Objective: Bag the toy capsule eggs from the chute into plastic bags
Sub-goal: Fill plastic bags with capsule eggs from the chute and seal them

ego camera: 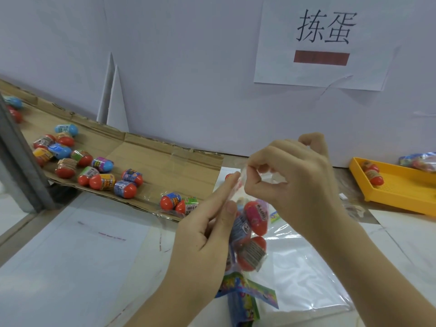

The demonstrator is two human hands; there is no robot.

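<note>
Left hand [207,232] and right hand [299,182] both pinch the plastic bag [253,253] at its mouth. The bagged eggs [256,217] hang between the wrists. Loose eggs [103,171] sit on the chute [153,156], left of the left hand. Risk: if either pinch slackens, the mouth gapes and the weighted bag drops or spills.

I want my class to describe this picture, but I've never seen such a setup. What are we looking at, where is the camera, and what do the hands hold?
No machine here: one camera worn on a person's head looks down at two bare hands. The left hand and right hand pinch a clear plastic bag holding several toy capsule eggs. More loose eggs lie on the sloping cardboard chute at left. A yellow tray at right holds a few more; flat bags lie on the table.
</note>
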